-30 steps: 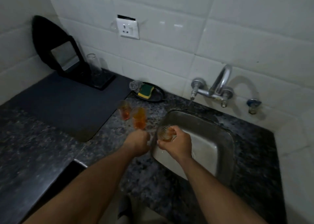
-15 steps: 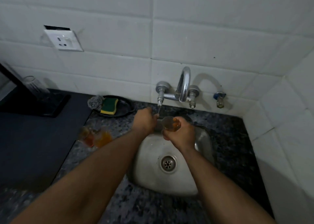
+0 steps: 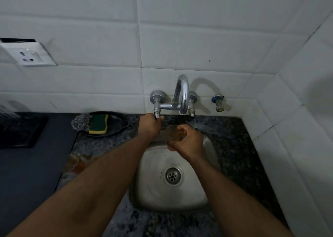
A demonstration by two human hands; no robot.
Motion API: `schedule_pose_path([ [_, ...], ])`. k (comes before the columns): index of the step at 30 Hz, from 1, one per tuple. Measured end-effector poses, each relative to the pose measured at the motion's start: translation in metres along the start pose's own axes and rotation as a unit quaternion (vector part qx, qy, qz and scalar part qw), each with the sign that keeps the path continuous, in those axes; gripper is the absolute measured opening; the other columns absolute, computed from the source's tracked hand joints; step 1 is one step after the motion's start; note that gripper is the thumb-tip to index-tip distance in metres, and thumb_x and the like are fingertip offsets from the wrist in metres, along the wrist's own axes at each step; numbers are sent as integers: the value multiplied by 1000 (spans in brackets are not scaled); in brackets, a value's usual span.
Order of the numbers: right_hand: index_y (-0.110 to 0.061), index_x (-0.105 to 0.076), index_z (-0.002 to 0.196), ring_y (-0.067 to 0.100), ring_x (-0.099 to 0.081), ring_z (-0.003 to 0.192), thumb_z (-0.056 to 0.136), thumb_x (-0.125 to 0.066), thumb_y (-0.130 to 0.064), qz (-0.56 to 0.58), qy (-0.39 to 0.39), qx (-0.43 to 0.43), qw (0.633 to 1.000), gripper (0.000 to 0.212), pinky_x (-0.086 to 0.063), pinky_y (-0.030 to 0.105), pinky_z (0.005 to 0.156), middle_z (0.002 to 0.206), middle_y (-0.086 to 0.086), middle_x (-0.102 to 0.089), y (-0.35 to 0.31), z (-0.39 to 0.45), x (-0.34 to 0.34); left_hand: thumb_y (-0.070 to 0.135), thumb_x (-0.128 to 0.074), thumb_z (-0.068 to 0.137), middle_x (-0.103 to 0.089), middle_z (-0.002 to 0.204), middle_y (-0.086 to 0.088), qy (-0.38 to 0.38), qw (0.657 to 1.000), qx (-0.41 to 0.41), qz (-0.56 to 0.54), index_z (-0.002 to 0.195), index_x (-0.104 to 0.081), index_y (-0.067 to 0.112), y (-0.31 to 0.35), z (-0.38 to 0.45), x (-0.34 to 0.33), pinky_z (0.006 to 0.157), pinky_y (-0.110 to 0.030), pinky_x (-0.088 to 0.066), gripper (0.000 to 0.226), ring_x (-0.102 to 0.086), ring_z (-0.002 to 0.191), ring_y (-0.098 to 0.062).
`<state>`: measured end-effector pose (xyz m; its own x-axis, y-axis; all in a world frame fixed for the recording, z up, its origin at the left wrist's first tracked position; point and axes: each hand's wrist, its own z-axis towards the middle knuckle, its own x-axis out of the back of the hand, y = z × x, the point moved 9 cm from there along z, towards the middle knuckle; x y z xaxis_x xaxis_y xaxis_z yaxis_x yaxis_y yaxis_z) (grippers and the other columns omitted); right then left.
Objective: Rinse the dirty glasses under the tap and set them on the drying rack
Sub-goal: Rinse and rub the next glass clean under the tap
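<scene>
**Holding a glass over the sink, other hand at the tap**

Looking down from the head camera, I see my right hand point(image 3: 187, 141) wrapped round a small glass point(image 3: 173, 133), fingers clamped on its side, the mouth tilted toward me. The glass has an amber tint and hangs above the back edge of the sink point(image 3: 155, 191), just below and in front of the spout point(image 3: 182, 94). I can make out no water stream.

My left hand point(image 3: 149, 124) reaches to the tap's left handle point(image 3: 156, 109); its fingers curl round the lower end of that handle, gripping it.

Two more glasses point(image 3: 75, 163) with orange-brown residue stand on the table point(image 3: 234, 146) left of the sink, partly hidden behind my left forearm and blurred. They sit at the edge of a dark mat point(image 3: 32, 173) that covers the left part of the table.

Behind them, a black dish point(image 3: 117, 123) holds a green and yellow sponge point(image 3: 99, 124) with a steel scrubber point(image 3: 81, 124) touching its left side. A socket point(image 3: 28, 55) is on the tiled wall at the left, and a small valve point(image 3: 218, 102) sticks out of the wall right of the tap. The drain point(image 3: 173, 175) sits in the middle of the sink.
</scene>
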<state>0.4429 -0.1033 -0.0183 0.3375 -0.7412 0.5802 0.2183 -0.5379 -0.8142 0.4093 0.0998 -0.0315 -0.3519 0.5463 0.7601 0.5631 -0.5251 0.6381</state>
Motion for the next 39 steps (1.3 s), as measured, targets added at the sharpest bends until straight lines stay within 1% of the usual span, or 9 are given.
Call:
schedule_pose_path([
  [6,-32,-71,97,0,-70,77,57,-92,-35,0,-11,12,1000,46,-62,33,73,84,-15,-74,4,3,3,28,-58,103,-73,99,-23,-8,1000,24,2,101,-70,-6,2,4,-6,77,-39,-52,36,-70,94,-38],
  [13,-38,-67,95,1,-71,79,58,-95,-33,9,-29,21,999,47,-63,34,75,86,-15,-74,7,4,10,28,-59,102,-73,100,-24,10,998,54,-14,101,-71,-6,1,0,-6,74,-35,-48,35,-69,96,-39],
  [22,-34,-70,93,2,-70,77,55,-95,-35,6,-38,22,999,45,-63,37,74,83,-15,-74,8,6,8,28,-60,102,-74,95,-22,20,996,73,-40,99,-71,-4,0,-3,-5,83,-45,-59,34,-71,89,-38],
  [26,-35,-67,93,-1,-68,77,60,-96,-31,1,-44,28,999,45,-62,33,74,82,-18,-70,7,3,11,27,-59,101,-74,99,-21,12,996,83,-35,100,-73,-2,1,-7,-2,85,-39,-57,32,-70,94,-37],
  [30,-33,-69,101,1,-70,82,59,-96,-35,6,-49,23,999,50,-63,36,78,89,-16,-73,13,3,10,18,-67,91,-72,105,-16,-74,995,61,-18,107,-71,3,-1,-26,-22,86,-35,-51,22,-68,102,-33],
  [32,-29,-70,111,3,-71,88,59,-97,-35,24,-52,8,998,60,-63,37,84,97,-14,-75,17,7,6,17,-82,77,-72,111,-7,-161,982,56,-75,130,-61,9,-13,-38,-48,82,-35,-58,57,-70,101,-25],
  [35,-25,-63,121,-2,-68,94,67,-97,-31,55,-89,-5,994,64,-59,25,84,103,-15,-71,12,9,2,-11,-80,60,-70,118,-10,-227,949,53,-214,156,-27,20,-30,-49,-72,62,-38,-61,115,-72,102,-32],
  [37,-29,-57,123,-6,-67,93,71,-96,-28,73,-132,3,989,65,-56,16,80,104,-16,-70,3,5,-5,-13,-89,60,-69,121,-10,-222,943,37,-245,162,-13,18,-29,-54,-73,63,-33,-62,131,-71,105,-28],
  [39,-30,-54,125,-3,-70,95,72,-95,-29,80,-144,13,986,67,-60,22,83,106,-16,-71,-3,3,-10,-1,-93,65,-69,121,-8,-186,952,18,-244,161,-17,10,-22,-59,-68,68,-24,-61,124,-70,107,-23],
])
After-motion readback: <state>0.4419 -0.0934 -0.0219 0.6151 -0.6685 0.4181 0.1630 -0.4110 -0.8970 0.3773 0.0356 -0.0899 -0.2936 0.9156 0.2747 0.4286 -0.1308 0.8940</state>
